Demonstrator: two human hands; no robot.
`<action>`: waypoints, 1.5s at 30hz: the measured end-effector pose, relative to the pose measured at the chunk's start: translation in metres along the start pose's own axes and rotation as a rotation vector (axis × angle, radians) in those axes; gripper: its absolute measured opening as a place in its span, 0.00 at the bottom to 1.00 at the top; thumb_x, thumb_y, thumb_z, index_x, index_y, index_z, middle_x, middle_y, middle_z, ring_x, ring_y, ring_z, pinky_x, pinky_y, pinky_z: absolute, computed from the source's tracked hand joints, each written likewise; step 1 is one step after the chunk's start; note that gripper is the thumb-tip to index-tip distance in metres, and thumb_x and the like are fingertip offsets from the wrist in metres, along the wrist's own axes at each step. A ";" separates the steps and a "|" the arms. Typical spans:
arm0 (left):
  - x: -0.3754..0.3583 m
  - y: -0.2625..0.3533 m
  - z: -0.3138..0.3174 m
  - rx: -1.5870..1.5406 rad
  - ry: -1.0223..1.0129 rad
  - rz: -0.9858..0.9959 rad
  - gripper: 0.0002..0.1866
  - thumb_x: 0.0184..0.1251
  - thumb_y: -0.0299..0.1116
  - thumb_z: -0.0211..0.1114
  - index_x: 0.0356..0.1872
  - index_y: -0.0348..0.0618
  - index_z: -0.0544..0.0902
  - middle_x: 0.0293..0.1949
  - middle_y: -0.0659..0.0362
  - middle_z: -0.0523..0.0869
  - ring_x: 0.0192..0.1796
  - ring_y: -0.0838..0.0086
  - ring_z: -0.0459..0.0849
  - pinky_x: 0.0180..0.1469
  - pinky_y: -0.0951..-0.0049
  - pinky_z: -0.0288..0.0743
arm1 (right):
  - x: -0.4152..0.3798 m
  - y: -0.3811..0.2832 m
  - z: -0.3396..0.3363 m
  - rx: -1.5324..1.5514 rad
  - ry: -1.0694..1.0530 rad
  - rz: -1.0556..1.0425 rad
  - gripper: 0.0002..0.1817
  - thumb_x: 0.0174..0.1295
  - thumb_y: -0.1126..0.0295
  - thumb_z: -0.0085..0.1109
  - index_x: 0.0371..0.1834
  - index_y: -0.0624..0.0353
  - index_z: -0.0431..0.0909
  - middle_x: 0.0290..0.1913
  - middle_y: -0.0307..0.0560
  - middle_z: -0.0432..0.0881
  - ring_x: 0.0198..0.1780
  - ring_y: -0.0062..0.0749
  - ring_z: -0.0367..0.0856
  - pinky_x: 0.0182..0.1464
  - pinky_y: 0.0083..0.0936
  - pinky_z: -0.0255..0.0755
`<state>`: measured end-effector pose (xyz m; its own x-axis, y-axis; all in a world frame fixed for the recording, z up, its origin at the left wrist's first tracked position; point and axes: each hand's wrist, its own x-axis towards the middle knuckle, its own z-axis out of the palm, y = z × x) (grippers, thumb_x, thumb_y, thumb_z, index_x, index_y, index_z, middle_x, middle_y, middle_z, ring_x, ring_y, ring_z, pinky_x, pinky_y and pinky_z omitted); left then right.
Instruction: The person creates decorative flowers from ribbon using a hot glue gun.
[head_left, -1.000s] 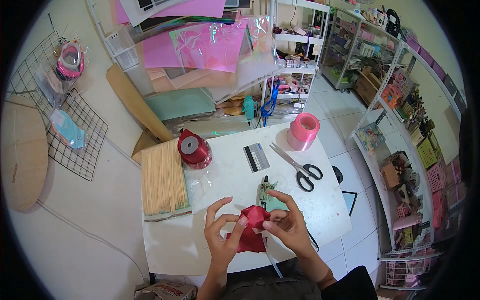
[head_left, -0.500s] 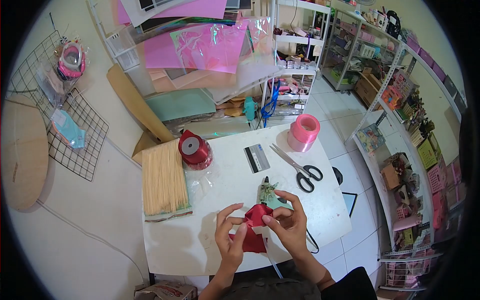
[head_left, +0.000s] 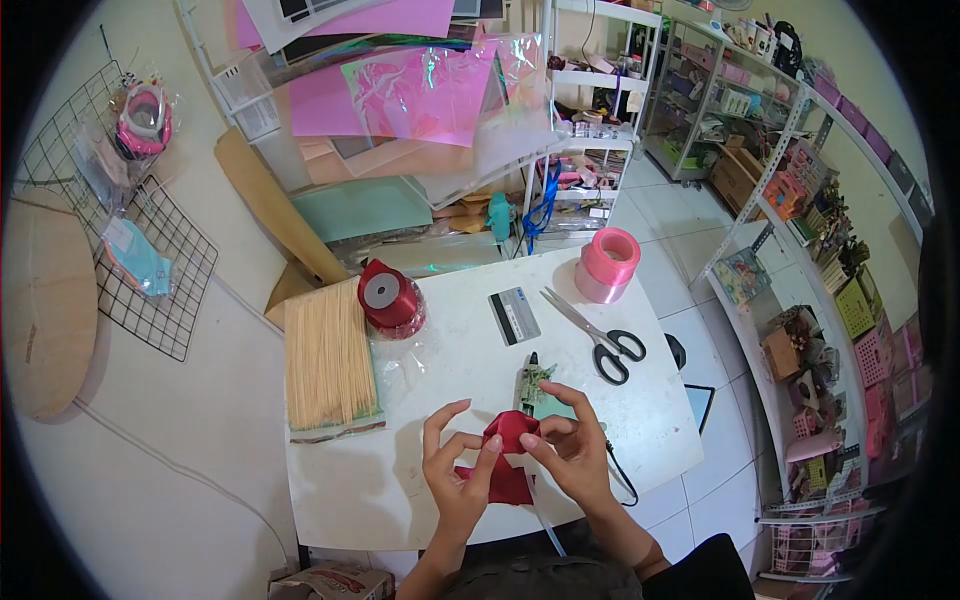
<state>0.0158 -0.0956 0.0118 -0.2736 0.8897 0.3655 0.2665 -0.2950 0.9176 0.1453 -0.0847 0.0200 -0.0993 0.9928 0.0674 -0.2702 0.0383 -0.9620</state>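
Note:
Between both my hands is a folded piece of dark red satin ribbon (head_left: 512,431), held above the white table (head_left: 440,375). My left hand (head_left: 462,462) pinches its left side with thumb and finger, the other fingers raised. At its right edge, my right hand (head_left: 568,450) grips with the thumb in front and fingers behind. Flat red ribbon (head_left: 508,486) shows just below the fold, by the left wrist. Partly hidden behind the right fingers lies a green patterned glue gun (head_left: 535,383) with a black nozzle.
Black-handled scissors (head_left: 610,345) and a striped card (head_left: 514,316) lie beyond my hands. Pink ribbon rolls (head_left: 608,265) stand at the back right. A red ribbon spool (head_left: 390,300) sits beside a bundle of thin wooden sticks (head_left: 328,360) at left.
My left hand has shifted slightly left and its raised fingers have spread. The folded ribbon has turned a little between my fingers, and the right hand has tilted slightly.

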 end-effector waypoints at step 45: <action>-0.029 -0.048 -0.186 0.970 0.606 0.025 0.28 0.37 0.26 0.70 0.45 0.43 0.71 0.44 0.55 0.74 0.42 0.66 0.71 0.46 0.68 0.62 | 0.017 -0.006 -0.045 -1.338 -0.116 -0.368 0.22 0.38 0.80 0.55 0.42 0.55 0.71 0.45 0.48 0.67 0.48 0.43 0.64 0.49 0.35 0.57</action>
<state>-0.1613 -0.1718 -0.0141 -0.5889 0.4955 0.6385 0.8070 0.3172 0.4981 0.1880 -0.0632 0.0154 -0.3194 0.8894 0.3270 0.8063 0.4363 -0.3994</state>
